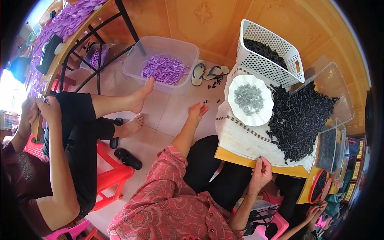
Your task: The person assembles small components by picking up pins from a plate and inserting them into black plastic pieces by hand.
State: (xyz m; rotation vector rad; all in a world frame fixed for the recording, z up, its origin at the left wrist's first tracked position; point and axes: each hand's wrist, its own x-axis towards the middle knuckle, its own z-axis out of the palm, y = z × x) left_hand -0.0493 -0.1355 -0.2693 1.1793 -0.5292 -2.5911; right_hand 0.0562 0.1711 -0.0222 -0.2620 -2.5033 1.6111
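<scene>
Above the floor, my left hand (197, 111) is stretched out to the left of the table with its fingers apart. A small black tube-like piece (205, 102) shows at its fingertips; whether it touches them, I cannot tell. My right hand (262, 173) is at the table's front edge, thumb and fingers pinched on another small black piece (260, 158). A large heap of short black pieces (300, 120) covers the right side of the white cloth (244, 136). Left of the heap, a white scalloped dish (239, 113) holds small clear pieces (249, 98).
A white perforated basket (294, 73) with black pieces stands at the table's back. Clear tubs (347, 105) line the right side. On the floor are sandals (198, 73), scattered black pieces (216, 83) and a tub (130, 68) of purple strips. Another person (60, 160) sits at left.
</scene>
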